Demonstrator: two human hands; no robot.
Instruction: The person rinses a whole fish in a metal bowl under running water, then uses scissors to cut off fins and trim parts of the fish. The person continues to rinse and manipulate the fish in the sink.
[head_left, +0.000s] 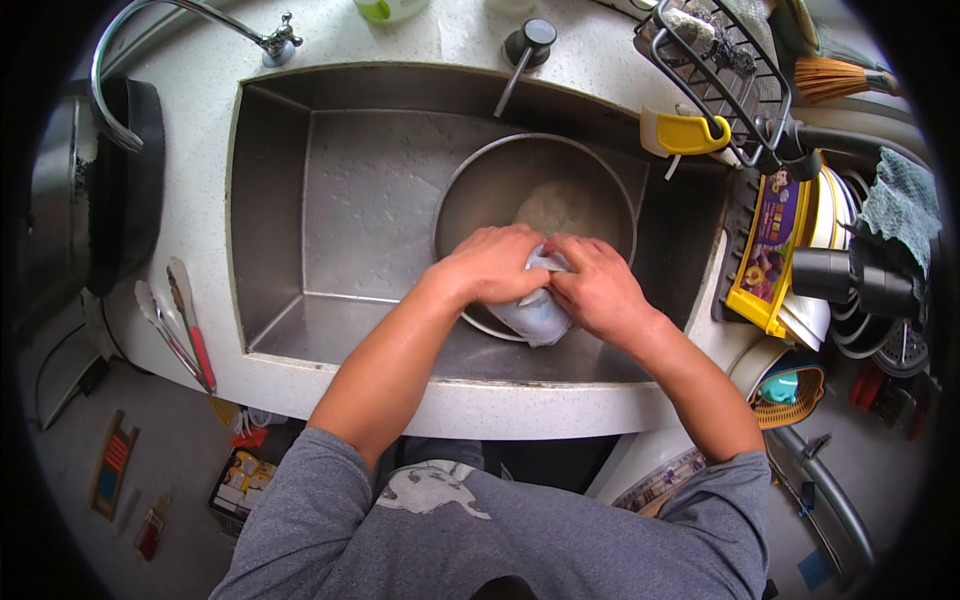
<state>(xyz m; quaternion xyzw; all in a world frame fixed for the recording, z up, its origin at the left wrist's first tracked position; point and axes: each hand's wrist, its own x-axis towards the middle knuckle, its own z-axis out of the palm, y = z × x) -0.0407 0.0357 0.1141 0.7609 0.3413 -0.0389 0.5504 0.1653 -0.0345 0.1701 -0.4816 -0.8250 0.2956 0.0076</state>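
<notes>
Both hands grip a translucent plastic bag with something pale bluish inside. My left hand pinches it from the left, and my right hand holds it from the right. The bag hangs over the near rim of a round metal bowl, which sits in the stainless-steel sink. Beyond my fingers, a pale beige mass lies in the bowl; what it is made of cannot be told. My hands cover the bag's mouth and part of the bowl.
The single-lever tap reaches over the sink's far edge. A curved chrome spout stands at the left corner. Metal tongs lie on the left counter. At right are a wire caddy, a yellow-handled scraper and stacked dishes.
</notes>
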